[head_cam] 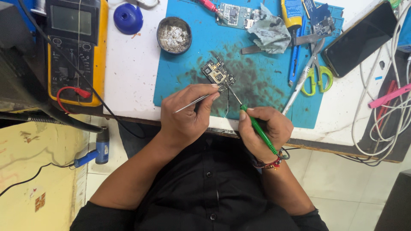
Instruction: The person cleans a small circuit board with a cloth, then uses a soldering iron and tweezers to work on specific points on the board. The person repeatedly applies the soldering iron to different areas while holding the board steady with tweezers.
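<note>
Closest to the person are the 2 hands, side by side over the front edge of the bench [128, 85]. The left hand [188, 113] is closed around thin metal tweezers [195, 102], pinched between thumb and fingers. The right hand [267, 130] is closed around a soldering iron with a green handle [259, 128], held like a pen, and its thin tip points up and left.

Both tools meet at the small circuit board [218, 73], which lies flat on the blue mat [184, 55], just past the fingertips. The mat under it is dirty with dark smudges.

The board looks very light, thin and stiff. It is covered in tiny parts, so it is probably easy to break. It would be best to hold it by its bare edges, not by the little parts on top. Because it is so light, it could slide on the mat if pushed from the side. The iron tip is likely hot, so only the green handle is safe to hold.

Farther away sit a round tin [174, 34], a crumpled grey cloth [269, 32] and scissors with green-yellow handles [314, 77]. A dark phone [359, 38] lies to the right, near white cables [385, 124]. A yellow meter [77, 47] stands far off to the left.
</note>
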